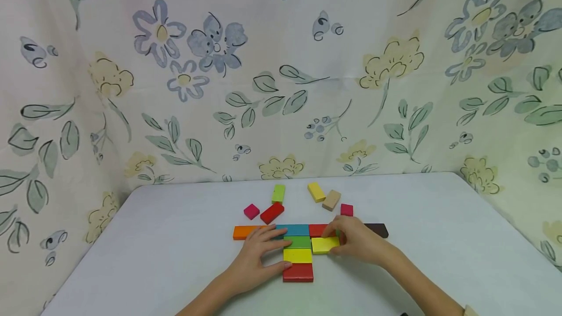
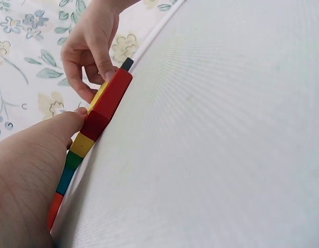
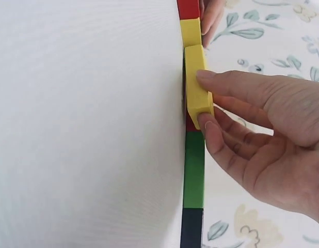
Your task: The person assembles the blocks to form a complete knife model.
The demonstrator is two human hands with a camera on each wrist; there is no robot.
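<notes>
In the head view blocks form a T: a row with orange, blue, red and black showing, and a column of green, yellow and red below the blue. My right hand pinches a yellow block beneath the row's red block, right of the green one; the right wrist view shows thumb and fingers on this yellow block. My left hand rests with spread fingers on the left side of the column, its thumb at the bottom red block.
Behind the row lie loose blocks: light green, yellow, plain wood, red and two small crimson ones. A flowered cloth hangs behind the white table.
</notes>
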